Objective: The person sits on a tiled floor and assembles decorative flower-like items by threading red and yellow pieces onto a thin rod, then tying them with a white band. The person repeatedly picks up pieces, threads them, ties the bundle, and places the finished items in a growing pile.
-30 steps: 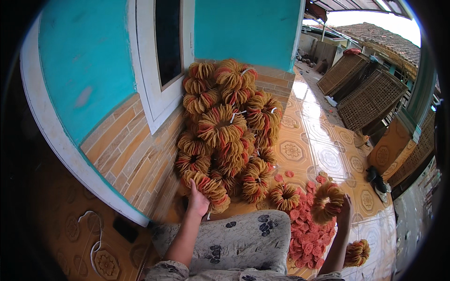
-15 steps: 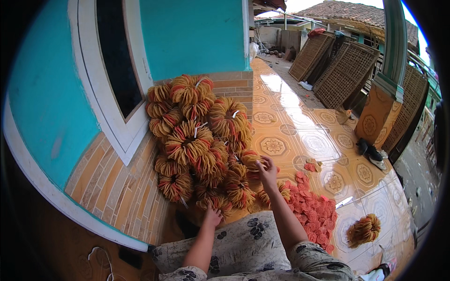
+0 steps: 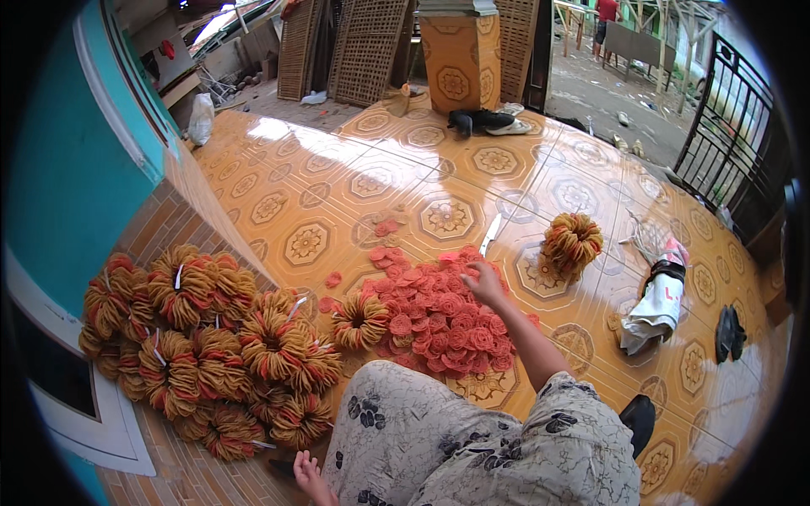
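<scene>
My right hand (image 3: 483, 284) hangs over a heap of thin, round, lacy reddish-pink discs (image 3: 447, 316), its fingers apart and nothing seen in them. Low by my knee, my left hand (image 3: 310, 477) is open, near the lower edge of a pile of ring-shaped bundles (image 3: 198, 363). These bundles are made of many brown and red discs strung together, several with white ties. One more brown ring bundle (image 3: 361, 320) sits between the pile and the heap. Beyond the heap lies a knife (image 3: 490, 234) with a pale blade.
A separate ring bundle (image 3: 573, 240) stands on the patterned tiles to the right. Farther right are a white sack (image 3: 654, 308) and dark sandals (image 3: 730, 334). Shoes (image 3: 485, 122) lie by a tiled pillar (image 3: 460, 63). Woven racks (image 3: 367, 51) lean at the back.
The view has swung to the right. My right hand has left the brown bundle it was on and is now over the pink discs. My left hand has come away from the bundles.
</scene>
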The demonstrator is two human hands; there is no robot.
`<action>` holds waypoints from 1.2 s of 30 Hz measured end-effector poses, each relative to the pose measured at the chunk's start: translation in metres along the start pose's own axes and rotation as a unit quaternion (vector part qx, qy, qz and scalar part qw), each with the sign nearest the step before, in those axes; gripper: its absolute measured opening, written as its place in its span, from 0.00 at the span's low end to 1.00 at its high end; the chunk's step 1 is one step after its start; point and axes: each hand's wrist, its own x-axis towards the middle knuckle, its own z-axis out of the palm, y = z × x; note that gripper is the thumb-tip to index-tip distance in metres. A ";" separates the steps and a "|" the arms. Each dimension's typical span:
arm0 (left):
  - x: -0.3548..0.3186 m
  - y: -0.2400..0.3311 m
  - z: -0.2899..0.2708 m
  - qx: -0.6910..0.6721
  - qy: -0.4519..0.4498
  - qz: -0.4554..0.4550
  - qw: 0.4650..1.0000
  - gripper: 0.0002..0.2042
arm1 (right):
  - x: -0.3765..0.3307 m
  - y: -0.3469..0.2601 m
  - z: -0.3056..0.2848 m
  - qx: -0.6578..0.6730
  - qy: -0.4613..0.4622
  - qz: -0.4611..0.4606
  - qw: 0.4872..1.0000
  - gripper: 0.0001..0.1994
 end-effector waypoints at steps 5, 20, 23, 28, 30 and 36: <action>-0.002 0.011 0.015 0.128 -0.074 0.096 0.984 0.19 | 0.062 0.100 -0.144 -0.279 0.253 0.091 0.922 0.31; -0.041 0.092 0.231 0.033 -0.239 0.115 0.964 0.16 | -0.003 0.089 -0.188 -0.215 0.083 0.205 0.951 0.45; -0.067 0.096 0.279 -0.029 -0.410 -0.023 0.912 0.25 | -0.040 0.031 -0.194 -0.005 0.102 0.175 0.979 0.39; -0.085 0.078 0.342 -0.228 -0.496 -0.318 0.775 0.36 | -0.106 -0.062 -0.190 0.283 -0.265 0.004 0.922 0.35; -0.082 0.070 0.344 -0.339 -0.519 -0.352 0.701 0.37 | -0.103 -0.063 -0.185 0.308 -0.437 -0.051 0.844 0.34; -0.058 0.090 0.245 -0.401 -0.496 -0.248 0.729 0.31 | -0.062 0.027 -0.160 -0.111 0.013 0.150 0.982 0.28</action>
